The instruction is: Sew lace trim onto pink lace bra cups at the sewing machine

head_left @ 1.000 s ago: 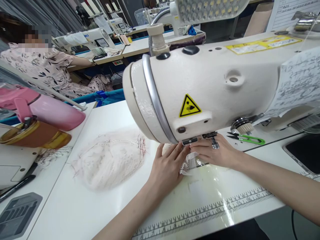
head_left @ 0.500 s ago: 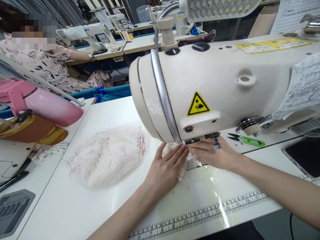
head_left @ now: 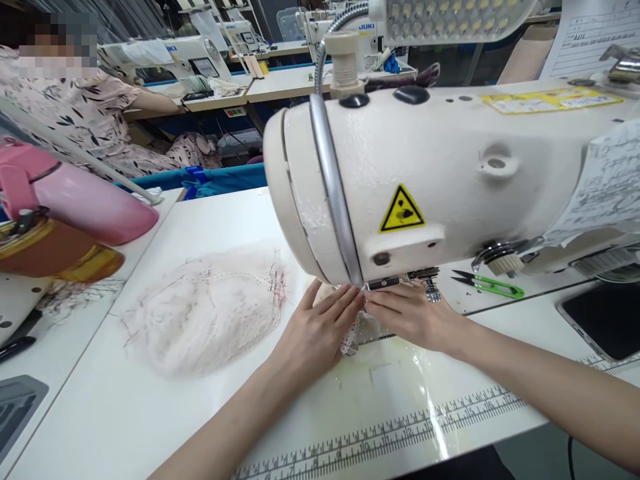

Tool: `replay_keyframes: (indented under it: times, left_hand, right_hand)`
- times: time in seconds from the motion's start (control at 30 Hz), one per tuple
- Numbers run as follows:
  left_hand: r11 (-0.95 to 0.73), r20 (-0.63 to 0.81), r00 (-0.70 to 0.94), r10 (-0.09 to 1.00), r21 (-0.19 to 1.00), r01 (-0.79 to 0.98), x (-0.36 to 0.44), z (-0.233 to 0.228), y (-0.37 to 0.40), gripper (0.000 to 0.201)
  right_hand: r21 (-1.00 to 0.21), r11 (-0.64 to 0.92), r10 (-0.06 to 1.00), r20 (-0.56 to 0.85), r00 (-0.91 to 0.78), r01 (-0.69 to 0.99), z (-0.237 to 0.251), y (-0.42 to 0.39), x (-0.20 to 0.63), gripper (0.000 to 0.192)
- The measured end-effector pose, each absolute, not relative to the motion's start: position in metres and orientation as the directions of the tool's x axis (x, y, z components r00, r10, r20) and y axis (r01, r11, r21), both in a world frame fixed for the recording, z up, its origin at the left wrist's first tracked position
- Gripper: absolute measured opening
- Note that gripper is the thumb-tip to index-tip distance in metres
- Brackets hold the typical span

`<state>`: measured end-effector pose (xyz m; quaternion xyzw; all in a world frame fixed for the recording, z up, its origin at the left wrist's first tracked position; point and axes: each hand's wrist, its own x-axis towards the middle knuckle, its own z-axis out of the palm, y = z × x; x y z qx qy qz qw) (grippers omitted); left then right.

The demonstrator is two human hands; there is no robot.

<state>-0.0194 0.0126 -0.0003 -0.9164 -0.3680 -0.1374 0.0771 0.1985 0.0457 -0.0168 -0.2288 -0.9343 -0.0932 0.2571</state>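
Note:
My left hand (head_left: 320,330) lies with its fingers stretched out over a small piece of white lace fabric (head_left: 349,341), just below the head of the white sewing machine (head_left: 425,180). From the other side my right hand (head_left: 413,313) meets it, fingers close together and pinching the lace edge by the presser foot. The hands and the machine head cover most of this lace, and the needle is hidden. Left of my left hand, a heap of sheer white lace pieces (head_left: 210,313) with loose dark red threads rests on the table.
Green thread snips (head_left: 493,285) and a dark phone (head_left: 603,320) lie to the right. A printed ruler (head_left: 375,447) runs along the front edge. At the left are a pink bottle (head_left: 95,200) and an amber cup (head_left: 60,250). Another person (head_left: 75,120) sits at a machine beyond.
The camera view has shifted slightly. Both hands have moved a little left relative to the machine, and less of the lace shows beneath my left hand.

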Motion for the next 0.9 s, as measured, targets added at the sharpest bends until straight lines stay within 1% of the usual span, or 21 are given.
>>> replay_keyframes:
  times: [0.1,0.3,0.5,0.7,0.83,0.9]
  left_hand:
    - [-0.703,0.309,0.679,0.666,-0.044,0.71,-0.017,0.0,0.012,0.054]
    - [-0.673,0.301,0.654,0.694,-0.054,0.738,-0.012,0.001,0.008,0.06]
    - [-0.649,0.328,0.641,0.693,-0.103,0.754,-0.007,0.002,0.005,0.051]
    - [-0.618,0.324,0.618,0.716,-0.116,0.777,-0.003,0.002,0.003,0.048]
    - [-0.608,0.32,0.617,0.719,-0.139,0.782,-0.002,0.001,0.001,0.046]
    - [-0.606,0.321,0.617,0.719,-0.147,0.782,-0.002,0.001,0.0,0.046]
  right_hand:
    - [0.051,0.875,0.38,0.544,-0.748,0.482,-0.017,0.045,0.198,0.027]
    - [0.058,0.868,0.392,0.531,-0.751,0.494,-0.017,0.046,0.199,0.029]
    - [0.09,0.845,0.405,0.536,-0.741,0.527,-0.014,0.045,0.198,0.024]
    - [0.16,0.821,0.374,0.575,-0.728,0.547,-0.008,0.046,0.202,0.016]
    - [0.204,0.77,0.407,0.573,-0.712,0.604,-0.006,0.044,0.203,0.021]
    - [0.206,0.749,0.432,0.568,-0.7,0.629,-0.007,0.042,0.203,0.024]
